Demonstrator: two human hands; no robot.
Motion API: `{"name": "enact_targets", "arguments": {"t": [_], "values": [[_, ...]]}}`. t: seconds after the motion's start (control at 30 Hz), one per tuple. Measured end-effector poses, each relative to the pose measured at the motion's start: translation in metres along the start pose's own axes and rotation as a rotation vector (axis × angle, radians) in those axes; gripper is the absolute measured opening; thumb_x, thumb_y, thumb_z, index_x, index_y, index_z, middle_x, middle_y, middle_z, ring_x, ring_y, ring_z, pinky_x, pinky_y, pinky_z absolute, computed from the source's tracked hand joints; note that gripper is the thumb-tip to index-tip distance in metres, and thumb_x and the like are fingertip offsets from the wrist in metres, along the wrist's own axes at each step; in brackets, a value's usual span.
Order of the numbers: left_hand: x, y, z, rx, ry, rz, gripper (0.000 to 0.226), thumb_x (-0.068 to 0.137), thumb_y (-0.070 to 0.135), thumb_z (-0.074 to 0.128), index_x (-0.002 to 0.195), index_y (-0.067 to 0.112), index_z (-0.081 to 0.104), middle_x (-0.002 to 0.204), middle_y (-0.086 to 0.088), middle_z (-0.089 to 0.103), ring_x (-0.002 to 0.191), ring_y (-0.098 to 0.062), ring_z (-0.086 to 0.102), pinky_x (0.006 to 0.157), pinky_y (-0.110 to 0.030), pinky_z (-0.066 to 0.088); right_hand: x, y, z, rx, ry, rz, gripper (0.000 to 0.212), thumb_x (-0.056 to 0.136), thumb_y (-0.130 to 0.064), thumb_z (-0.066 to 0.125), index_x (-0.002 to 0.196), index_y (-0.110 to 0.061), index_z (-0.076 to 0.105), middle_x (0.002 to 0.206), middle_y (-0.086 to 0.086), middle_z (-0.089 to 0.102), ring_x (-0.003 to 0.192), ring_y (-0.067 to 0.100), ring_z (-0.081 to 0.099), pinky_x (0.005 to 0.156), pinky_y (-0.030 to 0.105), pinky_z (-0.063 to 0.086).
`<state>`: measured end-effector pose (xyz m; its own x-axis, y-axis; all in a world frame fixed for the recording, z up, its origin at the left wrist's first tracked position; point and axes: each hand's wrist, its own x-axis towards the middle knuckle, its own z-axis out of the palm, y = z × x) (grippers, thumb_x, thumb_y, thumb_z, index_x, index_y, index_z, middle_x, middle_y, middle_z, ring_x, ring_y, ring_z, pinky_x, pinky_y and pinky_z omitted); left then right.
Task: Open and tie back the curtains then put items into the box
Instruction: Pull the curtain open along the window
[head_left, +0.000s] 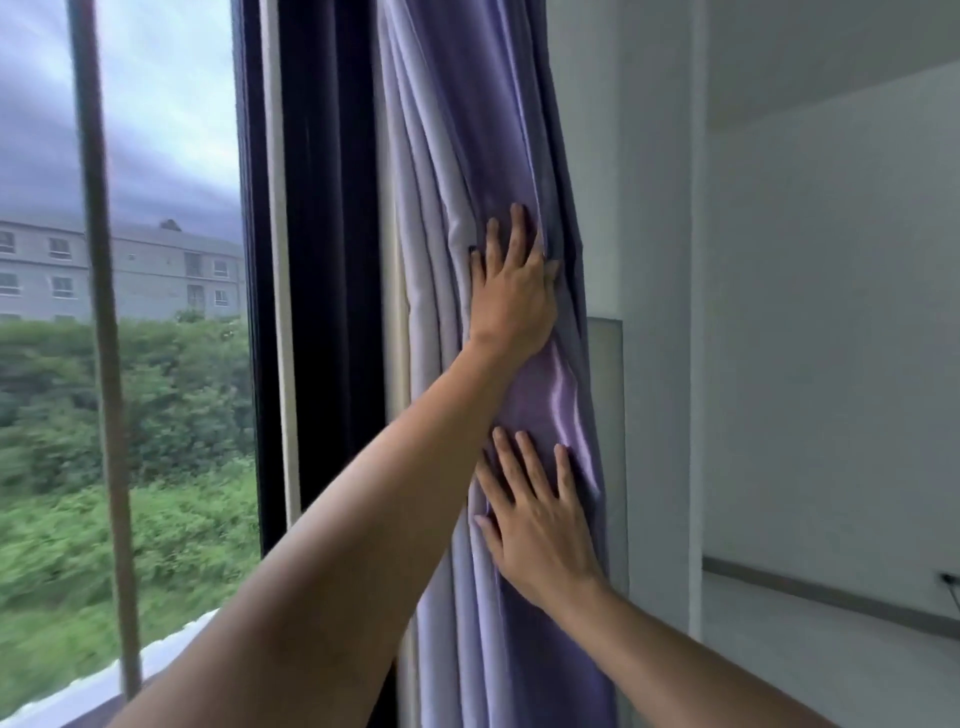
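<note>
Pressing flat against the gathered lilac curtain (493, 182), both open hands are pinning it beside the wall. The left hand (511, 280) is sitting above the right hand (537, 525) along the bundle's upright axis; no tieback is showing.

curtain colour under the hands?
Purple curtain, plain and satiny, paler lilac in the left folds; head view.

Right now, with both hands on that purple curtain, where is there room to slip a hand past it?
Free room lies right of the curtain, along the bare white wall. The window glass left of the dark frame is shut off. The bundle's middle is crowded: the left hand and right hand press flat there.
</note>
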<state>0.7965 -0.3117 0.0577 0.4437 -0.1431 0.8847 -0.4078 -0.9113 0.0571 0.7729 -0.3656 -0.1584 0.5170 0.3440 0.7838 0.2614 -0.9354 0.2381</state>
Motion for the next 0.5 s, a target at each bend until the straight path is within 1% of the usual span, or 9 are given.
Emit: {"name": "enact_targets", "arguments": {"t": [0.07,0.1,0.17,0.23,0.3,0.43,0.5], "values": [[-0.007,0.003,0.025,0.079,-0.053,0.047,0.054,0.103,0.027,0.024,0.153,0.02,0.006,0.162,-0.002,-0.005,0.148,-0.033,-0.007,0.118,-0.052,-0.002,-0.004,0.006,0.011,0.016,-0.001,-0.003,0.073,0.087,-0.048,0.053,0.148,-0.018,0.025,0.156,0.013,0.028,0.143,0.032,0.026,0.114,0.061,0.016],[-0.016,0.003,0.039,0.119,-0.089,0.086,0.056,0.102,0.024,0.027,0.154,0.023,0.006,0.162,0.0,-0.004,0.147,-0.034,-0.008,0.117,-0.052,-0.003,-0.005,0.009,0.017,0.021,-0.014,-0.011,0.072,0.086,-0.049,0.055,0.146,-0.018,0.029,0.154,0.013,0.032,0.143,0.032,0.027,0.113,0.061,0.017],[-0.039,0.0,0.07,0.181,-0.171,0.151,0.06,0.1,0.018,0.032,0.154,0.026,0.007,0.162,0.003,-0.002,0.148,-0.033,-0.008,0.116,-0.053,-0.004,-0.01,0.012,0.03,0.022,-0.055,-0.027,0.065,0.084,-0.05,0.054,0.141,-0.02,0.044,0.15,0.008,0.04,0.142,0.032,0.029,0.113,0.06,0.015],[-0.058,-0.006,0.092,0.192,-0.19,0.137,0.061,0.099,0.015,0.033,0.154,0.026,0.007,0.162,0.004,-0.003,0.148,-0.03,-0.01,0.118,-0.054,-0.002,-0.012,0.013,0.042,0.027,-0.11,-0.02,0.062,0.084,-0.051,0.052,0.137,-0.02,0.051,0.146,0.005,0.046,0.141,0.031,0.031,0.115,0.058,0.01],[-0.061,-0.011,0.1,0.191,-0.157,0.108,0.059,0.1,0.017,0.032,0.153,0.024,0.007,0.162,0.003,-0.002,0.148,-0.028,-0.011,0.118,-0.053,-0.002,-0.011,0.013,0.051,0.041,-0.136,-0.008,0.062,0.084,-0.052,0.053,0.138,-0.02,0.051,0.145,0.005,0.048,0.14,0.031,0.033,0.115,0.058,0.006],[-0.053,-0.017,0.094,0.2,-0.164,0.164,0.056,0.102,0.022,0.03,0.154,0.021,0.009,0.162,0.002,0.001,0.148,-0.027,-0.008,0.118,-0.051,0.0,-0.002,0.016,0.059,0.057,-0.052,-0.001,0.072,0.079,-0.052,0.066,0.138,-0.014,0.05,0.144,0.009,0.048,0.138,0.032,0.037,0.114,0.056,0.012],[-0.056,-0.02,0.092,0.222,-0.165,0.183,0.054,0.103,0.024,0.028,0.154,0.021,0.01,0.162,0.0,0.002,0.149,-0.027,-0.006,0.118,-0.049,0.002,-0.001,0.018,0.061,0.063,-0.036,0.001,0.078,0.076,-0.052,0.07,0.139,-0.012,0.047,0.143,0.01,0.049,0.137,0.033,0.039,0.113,0.056,0.013]]}}
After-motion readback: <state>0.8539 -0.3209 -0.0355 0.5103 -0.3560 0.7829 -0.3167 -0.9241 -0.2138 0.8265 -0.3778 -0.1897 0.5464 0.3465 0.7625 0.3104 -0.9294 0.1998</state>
